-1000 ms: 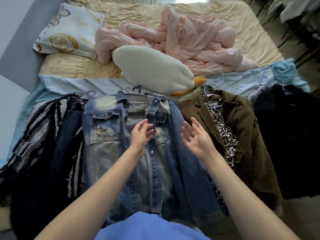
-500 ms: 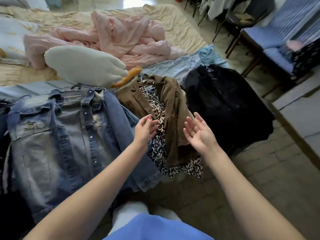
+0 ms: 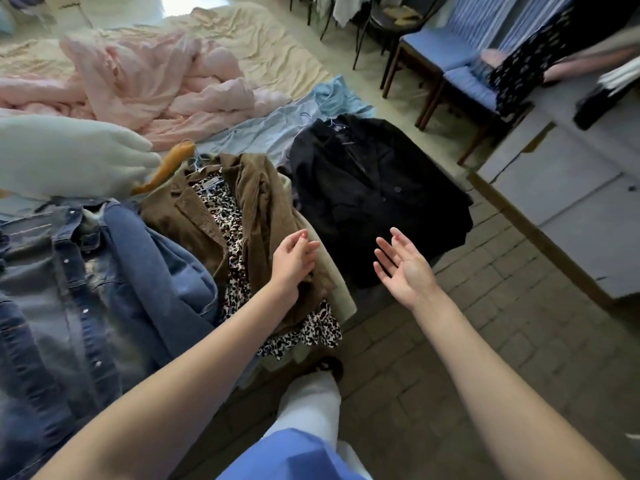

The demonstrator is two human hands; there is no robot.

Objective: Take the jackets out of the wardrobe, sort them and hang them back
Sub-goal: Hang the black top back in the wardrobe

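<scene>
Along the bed edge, in a row: faded blue denim jacket (image 3: 86,278); brown corduroy jacket (image 3: 263,216) over leopard-print lining; black blazer (image 3: 374,195). Left hand (image 3: 294,261) loosely curled, empty, above the corduroy. Right hand (image 3: 405,268) spread, palm up, empty.

Left hand (image 3: 294,259) over brown jacket (image 3: 263,216), right hand (image 3: 403,268) empty, black jacket (image 3: 367,188) beside

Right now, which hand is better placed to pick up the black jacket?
Probably the right hand: open and empty, it hovers at the black jacket's near edge. The left hand is over the brown jacket.
</scene>
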